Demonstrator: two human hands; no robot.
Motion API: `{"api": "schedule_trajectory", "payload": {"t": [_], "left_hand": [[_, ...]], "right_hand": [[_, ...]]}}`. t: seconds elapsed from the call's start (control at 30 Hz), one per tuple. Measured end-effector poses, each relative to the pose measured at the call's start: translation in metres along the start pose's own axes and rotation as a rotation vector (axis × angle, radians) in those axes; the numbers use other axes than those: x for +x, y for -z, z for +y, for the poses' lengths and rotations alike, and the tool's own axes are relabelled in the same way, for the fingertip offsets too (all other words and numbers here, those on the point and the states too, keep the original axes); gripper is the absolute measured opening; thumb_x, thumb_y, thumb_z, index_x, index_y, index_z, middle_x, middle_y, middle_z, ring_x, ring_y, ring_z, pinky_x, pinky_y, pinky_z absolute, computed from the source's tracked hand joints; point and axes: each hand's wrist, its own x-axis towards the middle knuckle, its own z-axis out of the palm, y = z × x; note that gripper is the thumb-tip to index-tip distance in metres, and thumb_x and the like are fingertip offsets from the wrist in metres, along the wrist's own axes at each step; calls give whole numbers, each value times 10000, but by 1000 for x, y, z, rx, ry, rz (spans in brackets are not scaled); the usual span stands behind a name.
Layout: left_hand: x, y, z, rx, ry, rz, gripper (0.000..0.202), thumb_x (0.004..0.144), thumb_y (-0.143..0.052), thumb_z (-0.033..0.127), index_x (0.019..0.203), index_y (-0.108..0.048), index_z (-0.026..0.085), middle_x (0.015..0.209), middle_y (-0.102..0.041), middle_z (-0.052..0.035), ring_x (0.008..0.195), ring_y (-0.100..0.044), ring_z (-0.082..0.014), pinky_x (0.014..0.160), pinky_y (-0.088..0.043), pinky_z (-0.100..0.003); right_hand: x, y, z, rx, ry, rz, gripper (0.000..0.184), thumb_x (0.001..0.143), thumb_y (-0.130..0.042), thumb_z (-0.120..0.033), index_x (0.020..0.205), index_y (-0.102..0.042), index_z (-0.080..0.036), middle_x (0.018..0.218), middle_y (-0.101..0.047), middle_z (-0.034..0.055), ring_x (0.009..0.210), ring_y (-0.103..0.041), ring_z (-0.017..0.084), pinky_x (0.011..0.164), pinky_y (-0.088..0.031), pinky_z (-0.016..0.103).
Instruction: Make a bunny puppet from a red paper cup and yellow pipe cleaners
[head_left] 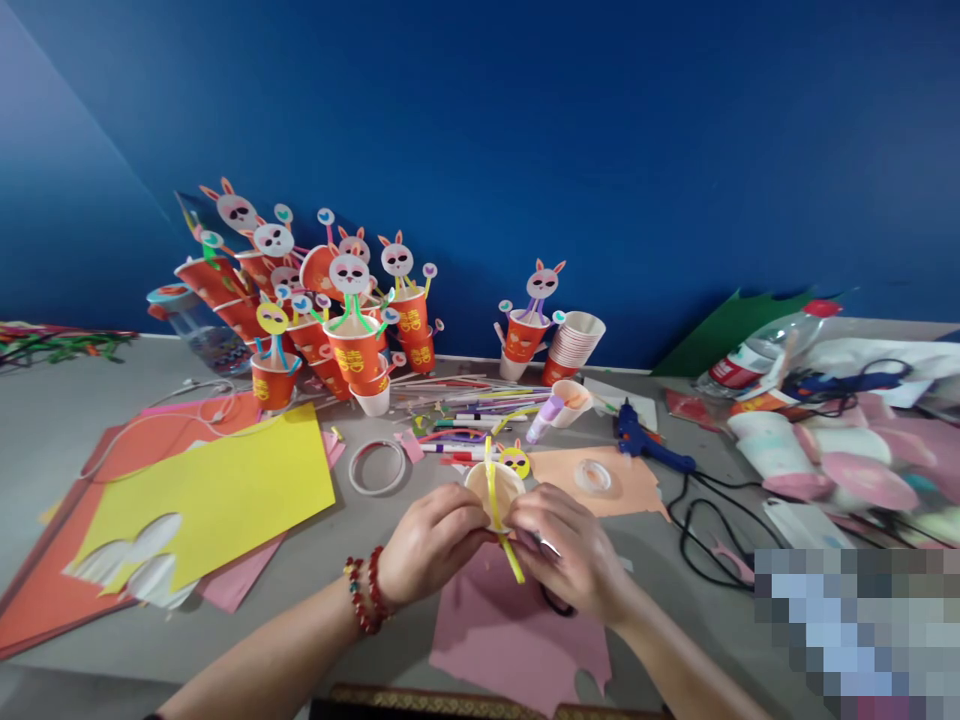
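Note:
A paper cup (480, 482) is held mouth-up in front of me, with a yellow pipe cleaner (492, 488) running across its opening and down its near side. My left hand (439, 535) pinches the cup's near left side and wears red bead bracelets. On the right side, the fingers of my right hand (574, 550) are closed by the cup and the pipe cleaner's lower end. That hand also holds what look like scissors (557, 604), with a dark loop below it and a glint of metal between the fingers; the rest is hidden. Pink paper (517, 640) lies underneath.
Finished rabbit cups (356, 355) crowd the back left, beside stacked cups (574, 345). A blue glue gun (652, 440) with a black cord lies right. Yellow paper (247, 490) covers the left; a tape roll (377, 467), markers and a yellow rabbit face (514, 460) are in the middle.

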Motion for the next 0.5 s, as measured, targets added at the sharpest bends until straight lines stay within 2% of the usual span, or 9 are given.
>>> {"api": "schedule_trajectory", "payload": {"t": [0.2,0.5], "left_hand": [[-3,0,0,8,12,-50,80,956,-572,187,1025,-611,179,912,-681,-84,828,-634,-179,741,-542,-292],[0,1,3,35,-2,-36,72,965,-564,211,998,-618,176,887,-691,-79,799,-638,-179,718,-539,-285]], "right_hand": [[1,2,0,23,-44,-10,30,969,-586,-221,972,-606,-199,829,-647,67,770,-564,212,689,-465,334],[3,2,-3,58,-117,-18,119,983,-576,-286,895,-604,-211,817,-642,60,760,-561,206,662,-446,309]]}}
